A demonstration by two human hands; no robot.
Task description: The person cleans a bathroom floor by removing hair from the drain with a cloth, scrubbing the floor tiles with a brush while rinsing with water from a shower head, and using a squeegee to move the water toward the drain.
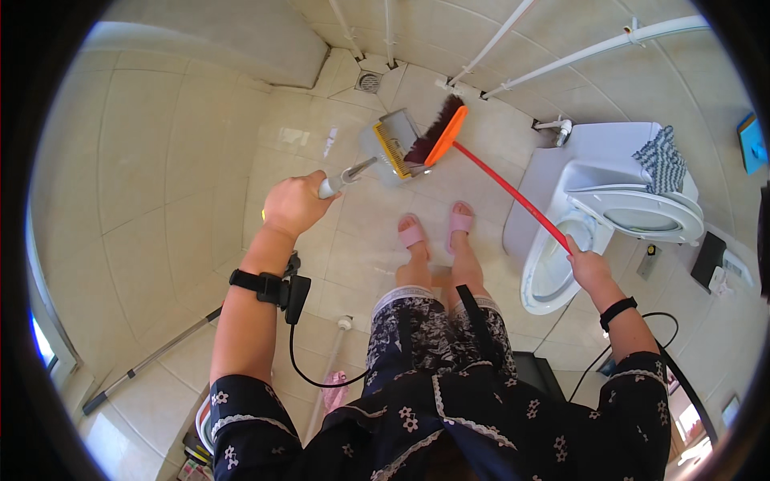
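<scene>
My left hand [297, 204] is closed around the grey handle of a long-handled dustpan [374, 145], whose pan with a yellow comb strip rests on the tiled floor. My right hand [589, 270] grips the red stick of a broom [447, 135] with an orange head and dark bristles. Those bristles lie at the right side of the pan, over its edge. Whether any dirt sits in the pan is too small to tell.
A white toilet [553, 272] with its lid raised stands at the right, a striped cloth [662, 160] on it. A floor drain [369, 82] lies at the far corner, near white pipes [505, 40]. A pole [152, 359] leans at lower left.
</scene>
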